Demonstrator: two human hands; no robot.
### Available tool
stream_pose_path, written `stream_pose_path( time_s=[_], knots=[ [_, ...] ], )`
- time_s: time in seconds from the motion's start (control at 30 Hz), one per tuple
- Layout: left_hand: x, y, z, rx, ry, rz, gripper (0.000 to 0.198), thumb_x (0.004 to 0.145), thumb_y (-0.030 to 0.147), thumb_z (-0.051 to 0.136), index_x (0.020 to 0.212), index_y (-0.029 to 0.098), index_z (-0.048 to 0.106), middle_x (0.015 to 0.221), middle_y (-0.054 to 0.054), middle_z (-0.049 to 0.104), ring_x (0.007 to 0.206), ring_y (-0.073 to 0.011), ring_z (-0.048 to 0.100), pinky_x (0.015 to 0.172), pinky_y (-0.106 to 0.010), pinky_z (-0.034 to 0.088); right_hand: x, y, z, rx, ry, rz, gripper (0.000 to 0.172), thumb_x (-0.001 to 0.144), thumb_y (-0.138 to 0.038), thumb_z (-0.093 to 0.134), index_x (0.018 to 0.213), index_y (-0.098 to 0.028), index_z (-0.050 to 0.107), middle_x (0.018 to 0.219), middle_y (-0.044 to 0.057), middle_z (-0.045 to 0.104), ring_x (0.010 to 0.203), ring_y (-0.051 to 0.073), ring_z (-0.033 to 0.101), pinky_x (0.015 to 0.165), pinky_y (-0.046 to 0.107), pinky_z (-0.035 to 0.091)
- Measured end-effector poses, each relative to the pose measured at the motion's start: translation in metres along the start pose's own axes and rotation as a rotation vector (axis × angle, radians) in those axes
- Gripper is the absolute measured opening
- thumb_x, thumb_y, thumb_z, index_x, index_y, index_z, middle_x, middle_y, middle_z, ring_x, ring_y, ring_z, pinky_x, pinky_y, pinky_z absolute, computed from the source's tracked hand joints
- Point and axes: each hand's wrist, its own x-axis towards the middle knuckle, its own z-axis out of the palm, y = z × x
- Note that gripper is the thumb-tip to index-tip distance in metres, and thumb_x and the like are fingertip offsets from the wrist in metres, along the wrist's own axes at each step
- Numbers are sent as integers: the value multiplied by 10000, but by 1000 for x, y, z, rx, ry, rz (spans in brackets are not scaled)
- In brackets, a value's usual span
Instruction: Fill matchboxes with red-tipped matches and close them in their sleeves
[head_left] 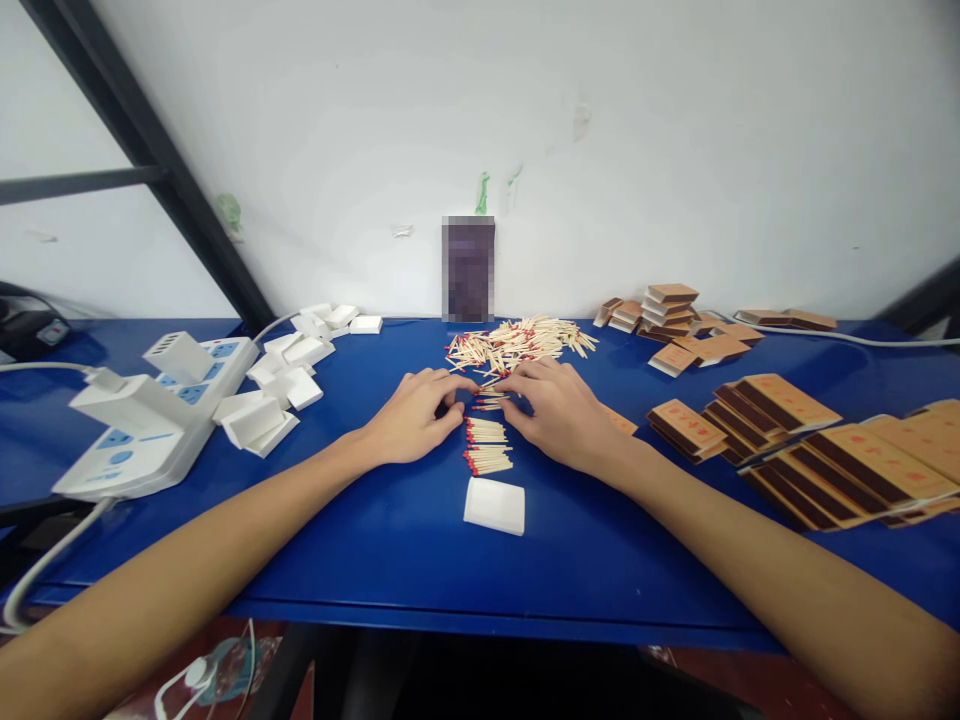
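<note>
My left hand (pixel 415 415) and my right hand (pixel 556 412) rest on the blue table (pixel 390 540), fingertips nearly meeting over a few red-tipped matches (pixel 489 400) that both hands pinch. A neat row of aligned matches (pixel 487 446) lies between my wrists. Behind my hands sprawls a loose heap of matches (pixel 517 342). A white inner matchbox tray (pixel 494 505) lies just in front of the row, nearer to me.
Several white trays (pixel 281 385) lie at the left beside two white power strips (pixel 150 420) with cables. Flat brown matchbox sleeves (pixel 810 440) are stacked at the right, more (pixel 667 310) at the back. A blurred dark object (pixel 468 268) leans on the white wall.
</note>
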Motion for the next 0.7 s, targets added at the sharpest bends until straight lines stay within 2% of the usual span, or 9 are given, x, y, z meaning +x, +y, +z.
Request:
stream_pose_path(
  time_s=[0.43,0.7],
  knots=[
    [0,1,0,28,-12,-8,346,943,277,439,1249,221,592,877,-27,593,884,-204,527,844,-387,381,-2,-1,1,-1,-4,2,216,902,-215,541,1045,-198,701,1014,83,674,999,245,571,828,375,395],
    [-2,5,-3,15,-38,23,363,962,289,418,1291,247,565,894,-28,572,896,-206,515,846,-385,377,-2,-4,-1,-4,-23,-9,195,918,-212,526,989,-196,707,993,80,670,965,233,573,807,366,380]
  ],
)
